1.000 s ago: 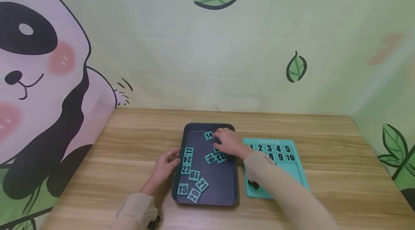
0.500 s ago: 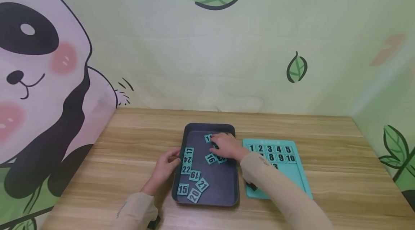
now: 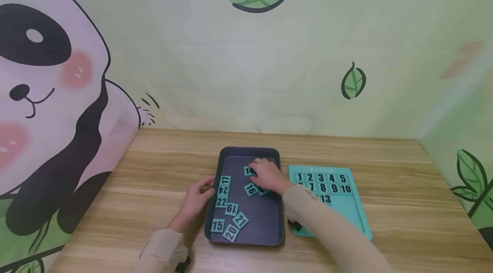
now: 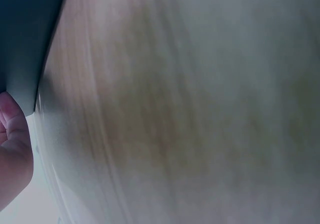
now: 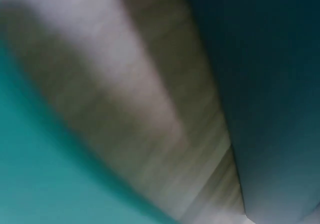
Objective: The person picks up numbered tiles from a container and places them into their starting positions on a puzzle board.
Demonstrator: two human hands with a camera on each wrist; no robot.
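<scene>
My left hand holds the left side of a dark tray, its fingertips at the rim; the left wrist view shows part of that hand against the tray's outer wall. Over the tray's upper right, my right hand has its index finger and thumb at a teal tile numbered 14. Its fingertips are partly hidden. Just below lie tile 16 and a tile half covered by the hand. Right of the tray is a teal number board.
Along the tray's left side lie tiles 17, 24, 22, 19, 21, 20 and 15. The board bears rows of numbered tiles, partly behind the right sleeve. A printed backdrop stands behind the wooden table.
My right hand has drawn tile 14 down the tray, towards its thumb, and turned it straighter. Tile 13 on the board has come out from behind the sleeve. The left hand stays put.
</scene>
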